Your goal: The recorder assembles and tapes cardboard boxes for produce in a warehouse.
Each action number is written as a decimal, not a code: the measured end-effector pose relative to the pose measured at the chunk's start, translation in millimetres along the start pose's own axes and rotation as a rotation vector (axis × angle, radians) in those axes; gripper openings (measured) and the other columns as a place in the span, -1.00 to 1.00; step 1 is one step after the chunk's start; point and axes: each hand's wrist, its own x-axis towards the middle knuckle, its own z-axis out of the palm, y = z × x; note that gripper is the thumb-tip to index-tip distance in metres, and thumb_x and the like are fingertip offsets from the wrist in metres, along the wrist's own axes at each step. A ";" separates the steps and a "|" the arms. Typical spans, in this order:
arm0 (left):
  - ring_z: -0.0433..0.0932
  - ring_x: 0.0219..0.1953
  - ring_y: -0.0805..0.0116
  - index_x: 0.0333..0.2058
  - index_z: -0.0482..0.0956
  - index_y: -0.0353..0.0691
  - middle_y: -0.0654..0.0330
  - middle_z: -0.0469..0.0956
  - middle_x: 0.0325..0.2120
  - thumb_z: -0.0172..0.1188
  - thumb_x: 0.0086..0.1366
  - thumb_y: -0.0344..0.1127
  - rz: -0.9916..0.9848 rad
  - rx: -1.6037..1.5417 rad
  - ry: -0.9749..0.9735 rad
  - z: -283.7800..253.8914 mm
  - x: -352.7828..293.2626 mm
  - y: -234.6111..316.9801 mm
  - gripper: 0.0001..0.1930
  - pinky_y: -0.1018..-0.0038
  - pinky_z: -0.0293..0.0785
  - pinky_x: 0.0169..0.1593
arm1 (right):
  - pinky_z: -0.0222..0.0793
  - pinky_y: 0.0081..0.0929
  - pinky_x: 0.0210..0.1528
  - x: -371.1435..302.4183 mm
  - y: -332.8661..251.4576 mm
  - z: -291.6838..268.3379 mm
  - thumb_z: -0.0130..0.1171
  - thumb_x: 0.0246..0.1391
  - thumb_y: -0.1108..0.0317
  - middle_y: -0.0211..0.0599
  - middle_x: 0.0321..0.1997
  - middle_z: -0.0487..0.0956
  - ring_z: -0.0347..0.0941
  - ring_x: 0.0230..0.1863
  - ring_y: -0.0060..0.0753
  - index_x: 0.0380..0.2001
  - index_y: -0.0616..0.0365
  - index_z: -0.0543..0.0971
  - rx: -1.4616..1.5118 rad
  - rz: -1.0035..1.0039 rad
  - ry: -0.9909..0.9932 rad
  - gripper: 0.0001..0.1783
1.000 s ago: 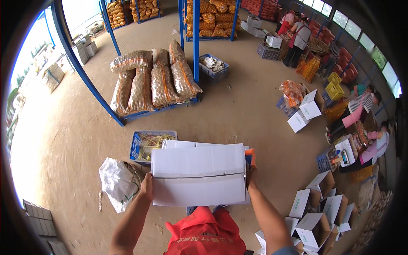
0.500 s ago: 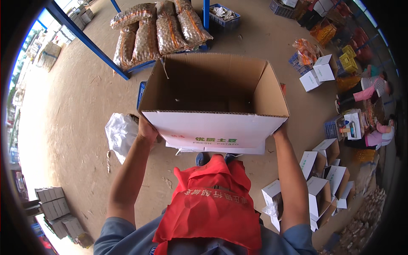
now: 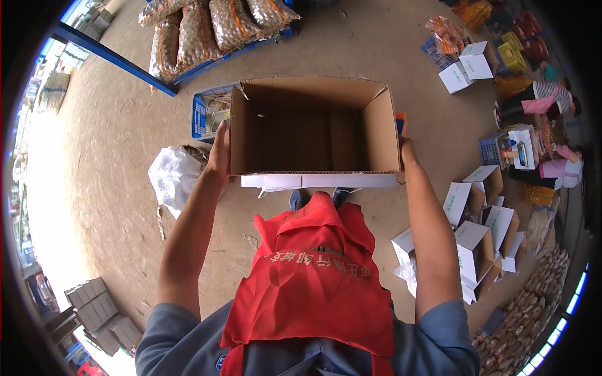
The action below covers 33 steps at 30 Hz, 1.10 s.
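Observation:
A cardboard box point(image 3: 313, 135), brown inside and white outside, is in front of me with its open top facing up. My left hand point(image 3: 220, 150) is pressed against its left side, fingers along the wall. On the opposite side my right hand point(image 3: 407, 155) grips the box, its fingers mostly hidden behind the wall. The inside looks bare apart from a small pale speck. A white cardboard edge point(image 3: 351, 181) shows just below the near rim; I cannot tell whether it belongs to this box or to something under it. My shoes point(image 3: 298, 199) are right below.
Left of the box are a blue crate point(image 3: 200, 119) and a white plastic bag point(image 3: 174, 178). An orange object point(image 3: 401, 124) shows at its right. Filled mesh sacks point(image 3: 200, 31) lie far left by a blue post point(image 3: 113, 57). Several white boxes point(image 3: 473, 247) and seated people point(image 3: 545, 100) are right.
The box has come down and levelled out, so its printed near side no longer shows. Both hands moved with it. My view has shifted, uncovering more of the blue crate.

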 end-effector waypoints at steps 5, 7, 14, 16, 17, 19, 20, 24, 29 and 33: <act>0.54 0.28 0.25 0.47 0.34 -0.26 0.09 0.57 0.27 0.13 0.57 0.02 -0.030 0.517 0.191 9.2 -9.4 1.1 -0.33 0.31 0.41 0.38 | 0.57 -0.22 -0.15 8.5 12.8 -1.3 0.14 0.49 0.14 -0.15 -0.20 0.75 0.71 -0.25 -0.22 -0.01 0.41 0.68 -0.103 -0.170 0.138 -0.56; 0.50 0.31 0.25 0.46 0.34 -0.27 0.09 0.55 0.28 0.19 0.52 -0.07 -0.038 0.675 0.223 7.9 -9.7 -7.1 -0.34 0.30 0.35 0.41 | 0.55 -0.13 -0.06 11.1 22.6 5.0 0.11 0.50 0.14 -0.09 -0.18 0.76 0.70 -0.19 -0.10 -0.02 0.45 0.66 -0.271 -0.251 0.187 -0.53; 0.57 0.24 0.15 0.37 0.40 -0.30 0.01 0.63 0.17 0.22 0.43 -0.20 -0.105 0.775 0.299 15.5 -0.1 -31.1 -0.40 0.26 0.41 0.35 | 0.48 0.14 0.05 -11.3 26.7 35.0 0.14 0.48 0.04 0.46 -0.11 0.68 0.62 0.03 0.50 -0.10 0.50 0.61 -0.695 -0.366 0.332 -0.45; 0.62 0.18 0.09 0.35 0.40 -0.32 -0.05 0.67 0.10 0.22 0.41 -0.19 -0.090 1.117 0.384 21.8 5.6 -35.7 -0.39 0.26 0.45 0.30 | 0.49 0.14 0.03 -18.0 18.3 41.2 0.16 0.45 0.07 0.44 -0.12 0.69 0.64 0.00 0.47 -0.14 0.47 0.62 -0.752 -0.393 0.321 -0.49; 0.66 0.12 -0.01 0.32 0.41 -0.34 -0.14 0.69 0.04 0.22 0.38 -0.18 -0.062 1.160 0.393 23.2 7.8 -36.0 -0.40 0.23 0.49 0.25 | 0.50 0.11 0.03 -16.9 9.2 40.6 0.15 0.45 0.09 0.41 -0.12 0.69 0.65 -0.01 0.43 -0.13 0.46 0.62 -0.737 -0.397 0.299 -0.51; 0.68 0.05 0.07 0.26 0.49 -0.36 -0.05 0.70 0.02 0.19 0.39 -0.19 0.023 1.027 0.305 17.8 9.6 -28.4 -0.46 0.25 0.53 0.19 | 0.51 0.05 0.02 -20.9 -4.3 30.3 0.14 0.45 0.12 0.36 -0.12 0.71 0.68 -0.03 0.35 -0.11 0.46 0.63 -0.686 -0.304 0.219 -0.53; 0.68 0.00 0.20 0.22 0.55 -0.37 0.04 0.72 -0.03 0.19 0.42 -0.21 -0.047 0.957 0.288 10.8 8.0 -20.7 -0.51 0.28 0.56 0.12 | 0.54 -0.09 -0.01 -25.1 -11.6 16.7 0.11 0.46 0.12 0.15 -0.11 0.76 0.72 -0.06 0.12 -0.05 0.46 0.64 -0.533 -0.232 0.169 -0.52; 0.68 -0.18 0.41 0.08 0.69 -0.36 0.18 0.74 -0.16 0.19 0.45 -0.22 -0.209 0.982 0.319 -20.7 -9.8 2.1 -0.62 0.34 0.59 -0.05 | 0.56 -0.23 0.05 -50.2 -16.1 -23.7 0.07 0.51 0.06 -0.06 -0.06 0.77 0.72 -0.01 -0.15 0.04 0.43 0.65 -0.194 -0.230 0.119 -0.47; 0.73 -0.22 0.32 0.01 0.69 -0.43 0.11 0.73 -0.20 0.23 0.39 -0.36 -0.311 0.654 0.275 -31.9 -11.4 31.0 -0.69 0.36 0.66 -0.14 | 0.60 -0.35 0.10 -73.8 25.7 -76.7 0.00 0.56 -0.02 -0.06 -0.10 0.79 0.76 -0.09 -0.24 0.10 0.42 0.63 -0.092 -0.262 0.077 -0.40; 0.78 -0.10 0.08 0.05 0.62 -0.54 -0.09 0.72 -0.06 0.16 0.43 -0.39 -0.301 0.433 0.186 -26.9 -13.6 66.8 -0.66 0.13 0.77 -0.06 | 0.67 -0.32 -0.08 -79.3 118.0 -124.4 -0.02 0.55 -0.05 -0.02 -0.21 0.79 0.79 -0.26 -0.20 -0.06 0.42 0.62 -0.152 -0.248 0.271 -0.39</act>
